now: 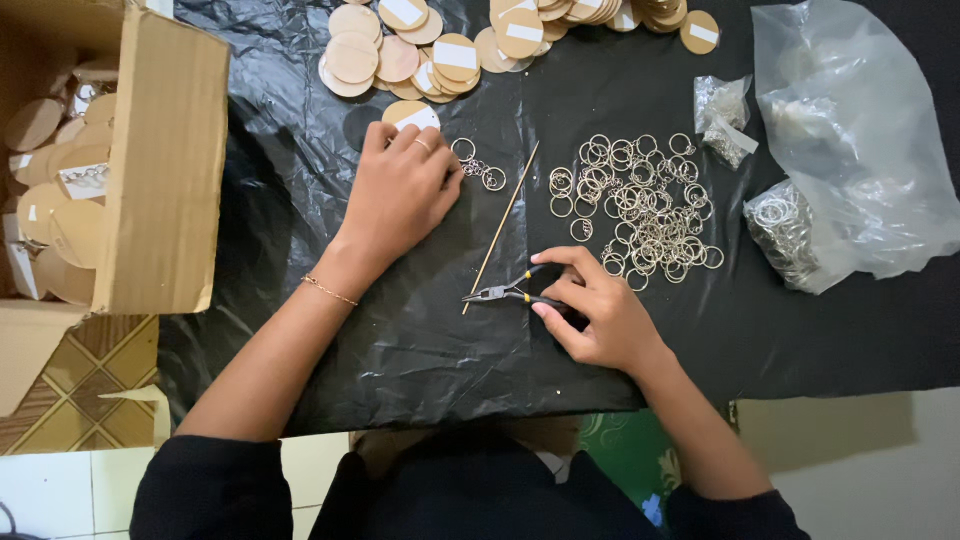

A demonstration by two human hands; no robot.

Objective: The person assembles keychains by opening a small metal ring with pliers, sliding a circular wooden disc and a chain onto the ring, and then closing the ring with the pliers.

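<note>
My left hand [400, 190] lies palm down on the black plastic sheet [420, 350], its fingertips resting on a round wooden disc [405, 114] with a white label. Just right of that hand sit two key rings joined by a short chain [478, 167]. My right hand [592, 305] grips small black-handled pliers [498, 294], the jaws pointing left and touching a thin wooden stick [503, 225] that lies diagonally. A spread of loose metal key rings [635, 205] lies right above my right hand.
A pile of wooden discs [450, 45] runs along the far edge. An open cardboard box [165, 170] at the left holds more discs. Clear plastic bags [860, 160] with metal rings and a small bag of chains [722, 118] lie at the right.
</note>
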